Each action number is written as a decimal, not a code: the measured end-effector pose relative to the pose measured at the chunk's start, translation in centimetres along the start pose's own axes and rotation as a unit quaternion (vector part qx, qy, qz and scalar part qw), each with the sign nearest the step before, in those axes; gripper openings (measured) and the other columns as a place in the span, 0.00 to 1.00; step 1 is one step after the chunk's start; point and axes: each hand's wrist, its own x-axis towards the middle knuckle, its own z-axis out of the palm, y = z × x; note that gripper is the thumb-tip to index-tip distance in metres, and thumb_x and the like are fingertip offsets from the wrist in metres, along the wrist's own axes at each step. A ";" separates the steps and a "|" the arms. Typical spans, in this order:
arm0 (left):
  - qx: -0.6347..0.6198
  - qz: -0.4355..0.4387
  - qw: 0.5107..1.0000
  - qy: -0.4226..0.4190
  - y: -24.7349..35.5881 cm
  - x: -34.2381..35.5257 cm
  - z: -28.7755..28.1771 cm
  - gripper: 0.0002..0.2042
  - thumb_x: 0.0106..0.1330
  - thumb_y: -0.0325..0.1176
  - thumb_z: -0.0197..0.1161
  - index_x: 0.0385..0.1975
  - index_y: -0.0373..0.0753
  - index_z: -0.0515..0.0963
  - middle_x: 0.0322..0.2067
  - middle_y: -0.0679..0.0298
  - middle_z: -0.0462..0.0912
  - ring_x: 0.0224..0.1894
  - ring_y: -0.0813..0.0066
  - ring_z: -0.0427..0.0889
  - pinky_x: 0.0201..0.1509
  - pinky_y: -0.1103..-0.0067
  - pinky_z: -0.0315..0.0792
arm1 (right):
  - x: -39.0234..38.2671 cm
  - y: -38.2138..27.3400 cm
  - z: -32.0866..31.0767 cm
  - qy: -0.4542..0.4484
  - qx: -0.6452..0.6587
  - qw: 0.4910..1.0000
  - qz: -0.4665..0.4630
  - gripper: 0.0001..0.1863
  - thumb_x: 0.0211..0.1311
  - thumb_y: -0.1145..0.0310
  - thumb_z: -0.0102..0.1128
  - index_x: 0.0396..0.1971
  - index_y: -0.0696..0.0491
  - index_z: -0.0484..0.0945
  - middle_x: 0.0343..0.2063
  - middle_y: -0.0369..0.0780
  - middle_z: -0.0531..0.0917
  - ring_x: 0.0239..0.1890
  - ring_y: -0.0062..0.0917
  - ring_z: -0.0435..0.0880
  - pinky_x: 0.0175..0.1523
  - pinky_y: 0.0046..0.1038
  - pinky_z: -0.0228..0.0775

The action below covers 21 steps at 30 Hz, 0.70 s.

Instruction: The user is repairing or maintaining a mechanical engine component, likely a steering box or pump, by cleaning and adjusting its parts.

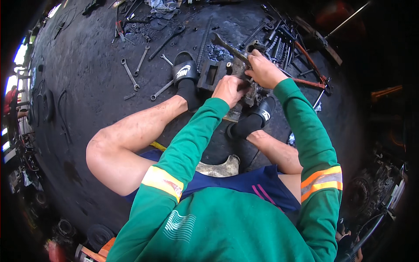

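Note:
Between my feet stands a greasy metal machine part [239, 69], mostly behind my hands. My right hand [264, 70] is closed around a large dark open-end wrench [230, 47], whose jaw points away to the upper left over the part. Close beside it, my left hand [227, 90] rests against the near side of the part with its fingers curled in. What those fingers grip, if anything, is hidden. Just left of the part lies a dark block with a rectangular opening [211, 75].
Several combination wrenches [129, 74] lie on the dark, oily floor [100, 78] to the left. At the far right are piled sockets and bars [279, 46], with a red-orange bar [307, 56] alongside. A pale curved metal piece [220, 168] sits near my lap.

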 end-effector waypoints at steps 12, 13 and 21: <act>0.138 -0.048 0.986 -0.086 0.5 1.3 -0.5 0.14 0.62 0.40 0.69 0.40 0.37 0.87 0.34 0.48 0.86 0.39 0.47 0.85 0.46 0.65 0.79 | -5.3 -0.3 -0.2 0.214 0.073 0.974 -0.004 0.19 0.63 0.70 0.64 0.50 0.66 0.75 0.57 0.52 0.73 0.59 0.48 0.72 0.65 0.40 0.64; 0.117 -0.040 0.990 -0.063 0.4 1.2 -0.6 0.15 0.62 0.40 0.69 0.40 0.35 0.86 0.33 0.47 0.86 0.39 0.47 0.86 0.45 0.65 0.79 | -6.1 -0.3 -0.3 0.225 0.070 0.972 -0.015 0.19 0.63 0.70 0.64 0.50 0.66 0.75 0.57 0.52 0.73 0.59 0.48 0.72 0.65 0.40 0.64; 0.003 -0.050 0.986 0.158 0.8 -2.5 0.5 0.16 0.63 0.36 0.71 0.37 0.25 0.84 0.32 0.47 0.86 0.32 0.56 0.88 0.38 0.70 0.78 | -12.8 -1.5 -1.2 0.250 0.181 0.951 0.037 0.15 0.63 0.72 0.65 0.45 0.64 0.75 0.54 0.51 0.75 0.57 0.45 0.74 0.61 0.39 0.67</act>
